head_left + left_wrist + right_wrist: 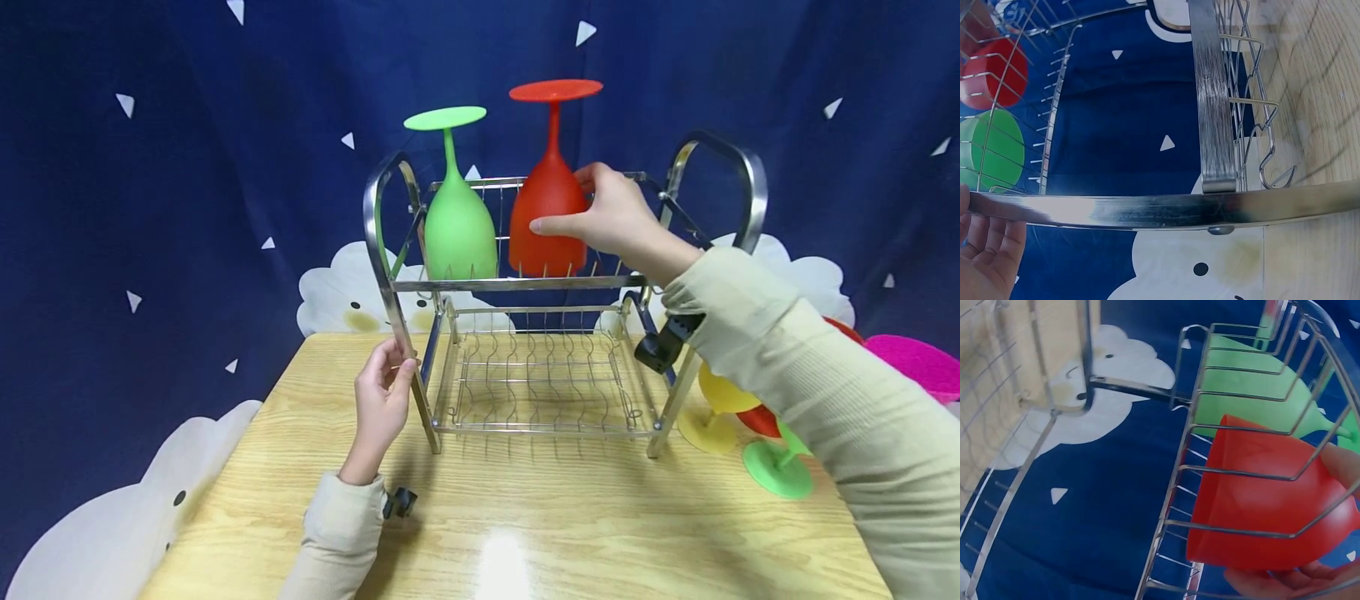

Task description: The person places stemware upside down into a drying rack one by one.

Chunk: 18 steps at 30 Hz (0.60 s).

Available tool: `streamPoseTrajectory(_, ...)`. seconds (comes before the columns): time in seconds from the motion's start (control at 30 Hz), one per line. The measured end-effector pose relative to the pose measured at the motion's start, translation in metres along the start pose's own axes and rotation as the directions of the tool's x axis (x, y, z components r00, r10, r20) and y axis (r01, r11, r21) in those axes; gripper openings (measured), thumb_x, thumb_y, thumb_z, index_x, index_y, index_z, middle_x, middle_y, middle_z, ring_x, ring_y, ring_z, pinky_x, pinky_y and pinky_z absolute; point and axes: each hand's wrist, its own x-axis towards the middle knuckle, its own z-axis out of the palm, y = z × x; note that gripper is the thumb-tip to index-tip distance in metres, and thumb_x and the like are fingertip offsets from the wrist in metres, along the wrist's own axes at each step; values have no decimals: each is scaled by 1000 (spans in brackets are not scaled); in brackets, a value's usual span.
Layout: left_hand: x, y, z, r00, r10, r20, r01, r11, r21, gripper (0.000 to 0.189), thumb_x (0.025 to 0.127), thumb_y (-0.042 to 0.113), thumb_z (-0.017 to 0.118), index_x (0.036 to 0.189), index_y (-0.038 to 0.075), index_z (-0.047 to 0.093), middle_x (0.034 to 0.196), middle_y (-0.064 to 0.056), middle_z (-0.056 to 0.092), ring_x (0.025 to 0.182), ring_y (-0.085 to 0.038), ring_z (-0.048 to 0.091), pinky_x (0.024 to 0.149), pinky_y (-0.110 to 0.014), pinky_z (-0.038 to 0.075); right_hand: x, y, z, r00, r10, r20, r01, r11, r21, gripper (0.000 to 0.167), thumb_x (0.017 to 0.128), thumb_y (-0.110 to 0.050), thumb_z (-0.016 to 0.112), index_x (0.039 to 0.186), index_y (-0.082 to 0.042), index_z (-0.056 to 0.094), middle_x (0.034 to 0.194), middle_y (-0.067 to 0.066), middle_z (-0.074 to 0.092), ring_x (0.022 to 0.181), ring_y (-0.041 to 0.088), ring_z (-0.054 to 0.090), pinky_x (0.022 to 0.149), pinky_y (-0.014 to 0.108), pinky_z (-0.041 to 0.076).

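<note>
A two-tier metal dish rack (517, 285) stands on the table. On its upper tier a red wine glass (546, 218) is upside down, foot uppermost. My right hand (617, 215) holds its bowl from the right, thumb in front and fingers behind; the right wrist view shows the red bowl (1266, 494) behind the tier's wires. Left of it, a green wine glass (459, 229) also stands inverted on that tier. With thumb and fingers, my left hand (379, 404) grips the rack's left front leg (1116, 211). The lower tier (540, 379) holds nothing.
At the right of the wooden table (285, 500), partly behind my right sleeve, lie more wine glasses: a yellow one (723, 392), a green one (778, 471), a pink one (918, 362) and red ones. A dark blue curtain (187, 208) hangs behind the rack.
</note>
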Motion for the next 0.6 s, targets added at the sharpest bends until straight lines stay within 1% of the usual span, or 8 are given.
streamPoseTrajectory(0.03,0,0,-1,1000,1,-1,-1,1000,-2,18,86,-9,53,103,-15,52,84,-25,58,78,-9,59,75,-18,50,0,0,1,1000,-2,9,3,1000,-12,77,73,-39,73,129,-1,35,119,15,48,104,29,47,82,40,47)
streamPoseTrajectory(0.13,-1,0,-2,1000,13,-2,-13,1000,-6,17,85,-10,53,102,-15,52,83,-27,57,77,-4,57,75,-17,49,0,0,3,999,-1,37,2,999,-47,77,74,-37,73,129,0,35,119,16,48,104,29,46,82,40,47)
streamPoseTrajectory(0.2,-1,0,-2,1000,20,-2,-20,1000,-11,17,85,-11,53,101,-16,52,83,-28,57,77,-5,58,74,-16,49,1,0,4,999,3,55,0,998,-68,75,74,-37,73,127,1,35,117,16,49,103,29,47,81,40,47)
streamPoseTrajectory(0.33,-1,0,-3,1000,15,-2,-15,1000,-8,16,84,-11,53,100,-15,52,82,-25,57,77,-5,58,74,-18,50,1,1,5,997,6,76,2,995,-99,73,75,-36,72,125,3,36,115,17,51,101,29,49,81,39,46)
streamPoseTrajectory(0.47,-3,1,-5,1000,8,-11,-8,1000,11,18,86,-7,55,102,-15,52,84,-25,58,78,-3,57,73,-16,49,2,1,7,996,0,84,8,995,-97,73,74,-35,73,125,3,36,115,17,51,100,29,49,82,40,46)
streamPoseTrajectory(0.6,-3,1,-6,1000,6,-15,-6,1000,28,18,86,-6,55,102,-14,53,85,-23,59,78,-4,58,72,-15,49,1,0,6,997,7,82,0,996,-87,76,74,-36,73,127,2,35,118,17,50,103,29,48,84,41,46)
